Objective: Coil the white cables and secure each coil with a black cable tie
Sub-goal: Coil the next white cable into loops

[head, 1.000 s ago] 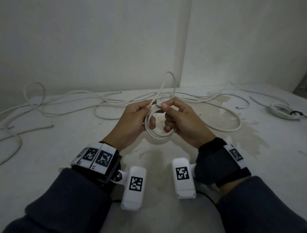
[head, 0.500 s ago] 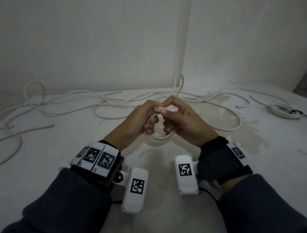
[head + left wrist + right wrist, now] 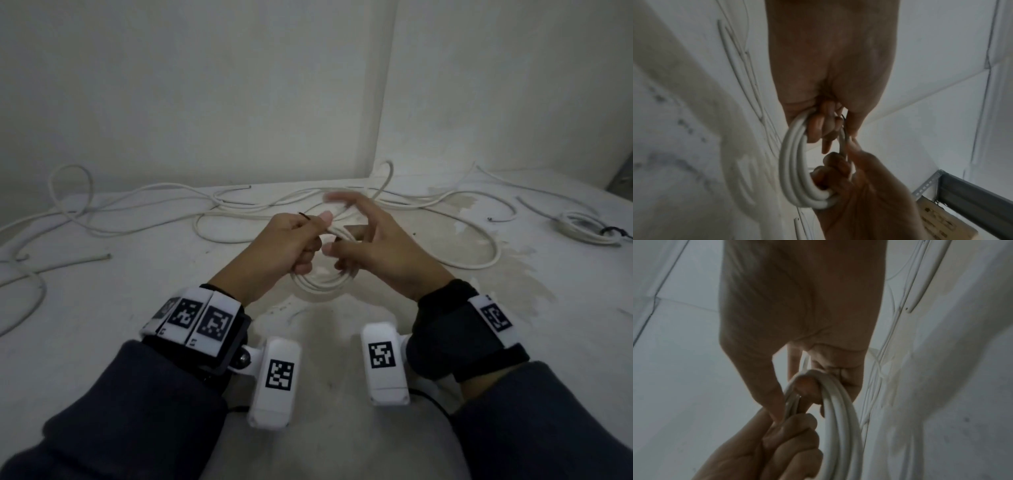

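Since the earlier frame the raised loop of cable has dropped out of the air, and the right hand (image 3: 383, 246) has opened its upper fingers, blurred with motion.

Head view: the hands meet over the table (image 3: 102, 342), the left hand (image 3: 281, 250) clamped on the coil (image 3: 322, 284) with a thin black tie (image 3: 305, 216) poking above its knuckles. Loose cables (image 3: 239, 205) sprawl at the far side; a finished coil (image 3: 582, 226) lies far right.

Left wrist view: the coil (image 3: 797, 162) shows several neat turns, left fingers (image 3: 816, 126) curled through it.

Right wrist view: the right lower fingers (image 3: 807, 387) hook the coil (image 3: 840, 418) (thumb against the strands).

To do this well, I judge, keep the turns pinched flat while the tie goes round all the strands.
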Demonstrator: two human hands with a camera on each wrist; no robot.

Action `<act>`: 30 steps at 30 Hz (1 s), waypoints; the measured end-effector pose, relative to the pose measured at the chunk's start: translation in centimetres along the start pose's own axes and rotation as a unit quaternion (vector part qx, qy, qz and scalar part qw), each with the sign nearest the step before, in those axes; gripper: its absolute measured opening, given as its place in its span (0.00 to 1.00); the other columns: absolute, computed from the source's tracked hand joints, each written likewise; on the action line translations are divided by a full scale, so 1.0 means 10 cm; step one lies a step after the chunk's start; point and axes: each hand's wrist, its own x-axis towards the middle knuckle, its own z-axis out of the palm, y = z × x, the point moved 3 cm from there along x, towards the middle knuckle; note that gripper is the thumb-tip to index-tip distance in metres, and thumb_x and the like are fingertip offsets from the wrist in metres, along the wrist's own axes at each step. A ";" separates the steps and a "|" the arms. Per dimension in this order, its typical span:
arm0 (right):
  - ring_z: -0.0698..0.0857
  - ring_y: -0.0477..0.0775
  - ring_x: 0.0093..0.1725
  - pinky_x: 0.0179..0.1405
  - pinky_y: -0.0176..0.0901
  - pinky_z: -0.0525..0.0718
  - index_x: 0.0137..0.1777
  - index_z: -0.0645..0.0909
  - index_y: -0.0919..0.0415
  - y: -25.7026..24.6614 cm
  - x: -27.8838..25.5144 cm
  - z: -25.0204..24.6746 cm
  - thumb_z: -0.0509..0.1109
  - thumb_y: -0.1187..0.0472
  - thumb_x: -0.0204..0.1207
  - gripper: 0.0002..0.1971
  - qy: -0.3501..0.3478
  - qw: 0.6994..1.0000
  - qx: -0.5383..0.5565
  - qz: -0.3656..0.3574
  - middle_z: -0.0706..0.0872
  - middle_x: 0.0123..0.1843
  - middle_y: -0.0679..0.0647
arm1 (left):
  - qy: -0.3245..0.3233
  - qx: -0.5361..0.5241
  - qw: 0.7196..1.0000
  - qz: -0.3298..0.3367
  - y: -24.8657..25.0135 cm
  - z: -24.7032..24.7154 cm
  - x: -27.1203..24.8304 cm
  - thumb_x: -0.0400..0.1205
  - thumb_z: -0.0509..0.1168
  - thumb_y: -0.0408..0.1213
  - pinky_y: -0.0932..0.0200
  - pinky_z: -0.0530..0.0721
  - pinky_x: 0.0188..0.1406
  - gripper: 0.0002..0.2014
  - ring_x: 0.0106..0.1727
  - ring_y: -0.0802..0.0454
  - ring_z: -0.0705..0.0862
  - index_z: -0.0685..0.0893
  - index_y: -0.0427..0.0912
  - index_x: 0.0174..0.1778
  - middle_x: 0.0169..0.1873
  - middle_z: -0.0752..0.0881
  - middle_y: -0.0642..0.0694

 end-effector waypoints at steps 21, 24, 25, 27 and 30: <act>0.85 0.39 0.36 0.34 0.37 0.77 0.48 0.91 0.43 -0.14 -0.04 -0.18 0.78 0.41 0.65 0.14 0.078 0.932 -0.350 0.045 0.90 0.40 0.40 | 0.102 0.218 0.963 0.122 0.16 -0.12 -0.01 0.83 0.65 0.38 0.58 0.82 0.54 0.09 0.49 0.52 0.87 0.89 0.39 0.50 0.45 0.90 0.45; 0.80 0.33 0.29 0.29 0.26 0.70 0.47 0.91 0.45 -0.20 -0.06 -0.21 0.80 0.42 0.62 0.14 0.094 0.926 -0.365 0.021 0.81 0.20 0.32 | 0.085 0.207 0.966 0.125 0.18 -0.11 -0.02 0.83 0.65 0.36 0.53 0.82 0.58 0.06 0.52 0.48 0.87 0.88 0.42 0.48 0.47 0.91 0.42; 0.79 0.31 0.28 0.28 0.25 0.70 0.48 0.91 0.46 -0.23 -0.07 -0.22 0.81 0.42 0.62 0.16 0.098 0.920 -0.379 0.007 0.78 0.17 0.31 | 0.081 0.207 0.967 0.126 0.19 -0.11 -0.02 0.83 0.65 0.36 0.53 0.82 0.57 0.06 0.52 0.47 0.88 0.88 0.43 0.48 0.47 0.91 0.42; 0.78 0.38 0.27 0.26 0.28 0.68 0.48 0.92 0.48 -0.27 -0.09 -0.21 0.80 0.39 0.61 0.18 0.106 0.902 -0.418 -0.011 0.77 0.17 0.39 | 0.070 0.207 0.968 0.123 0.20 -0.11 -0.03 0.83 0.65 0.35 0.58 0.82 0.54 0.06 0.50 0.49 0.87 0.88 0.42 0.48 0.45 0.90 0.42; 0.75 0.42 0.25 0.28 0.36 0.67 0.36 0.90 0.48 -0.27 -0.09 -0.22 0.78 0.41 0.65 0.12 0.114 0.892 -0.437 -0.011 0.75 0.19 0.43 | 0.059 0.243 0.960 0.124 0.20 -0.12 -0.04 0.83 0.65 0.35 0.70 0.79 0.43 0.06 0.40 0.63 0.84 0.88 0.42 0.48 0.40 0.88 0.49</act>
